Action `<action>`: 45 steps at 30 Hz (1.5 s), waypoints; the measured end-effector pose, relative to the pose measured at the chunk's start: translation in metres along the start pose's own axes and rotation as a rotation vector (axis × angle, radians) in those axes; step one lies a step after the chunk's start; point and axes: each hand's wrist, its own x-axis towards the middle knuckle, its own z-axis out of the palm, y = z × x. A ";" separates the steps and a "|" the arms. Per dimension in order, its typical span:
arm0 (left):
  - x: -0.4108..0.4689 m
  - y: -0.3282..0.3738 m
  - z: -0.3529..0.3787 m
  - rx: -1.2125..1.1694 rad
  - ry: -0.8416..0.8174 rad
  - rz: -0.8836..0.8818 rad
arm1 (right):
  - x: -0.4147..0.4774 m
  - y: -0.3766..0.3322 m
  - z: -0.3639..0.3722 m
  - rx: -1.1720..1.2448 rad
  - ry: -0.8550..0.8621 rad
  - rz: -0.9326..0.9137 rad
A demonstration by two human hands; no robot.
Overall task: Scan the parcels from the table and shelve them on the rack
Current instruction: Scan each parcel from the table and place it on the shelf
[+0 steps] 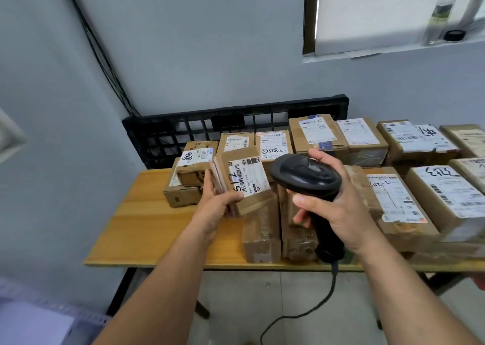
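One parcel [246,184] is clasped in the left grip [217,201] above the counter [147,213], label up, long axis running away. One scanner [307,176], clenched in the right grip [341,208], is pointed left. About twelve other parcels [446,200] are counted there.

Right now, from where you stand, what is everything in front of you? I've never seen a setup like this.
held parcel: one, brown with white label, above the table.
other parcels: roughly a dozen, brown with white labels, on the table.
table: one, light wood, under the parcels.
scanner: one, black, corded, beside the held parcel.
crate: one, black lattice, against the wall behind the table.
wall cables: several, black, left corner.
left hand: grips the held parcel.
right hand: grips the scanner.
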 end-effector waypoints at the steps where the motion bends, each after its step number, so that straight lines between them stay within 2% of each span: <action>1: -0.004 -0.004 -0.005 -0.025 0.012 0.021 | 0.000 0.002 0.001 -0.022 -0.011 -0.010; 5: -0.022 -0.012 -0.024 -0.054 0.078 0.064 | 0.000 0.001 0.012 -0.061 -0.081 -0.031; 11: -0.048 -0.009 -0.060 0.052 0.265 0.145 | -0.004 0.001 0.035 -0.004 -0.237 -0.004; 16: -0.071 -0.009 -0.084 0.094 0.378 0.088 | -0.002 0.006 0.056 0.010 -0.341 0.002; 22: -0.089 -0.005 -0.107 0.130 0.325 0.029 | -0.002 0.003 0.074 -0.004 -0.418 -0.004; 27: -0.098 0.009 -0.124 0.193 0.309 0.079 | -0.004 -0.003 0.088 -0.022 -0.459 -0.006; 32: -0.110 0.021 -0.150 0.256 0.404 0.160 | -0.007 -0.008 0.105 -0.005 -0.486 -0.014; 37: -0.128 0.029 -0.201 0.457 0.504 0.186 | -0.014 -0.020 0.138 0.014 -0.546 -0.049; 45: -0.156 0.025 -0.270 0.561 0.546 0.176 | -0.032 -0.030 0.189 0.053 -0.626 -0.044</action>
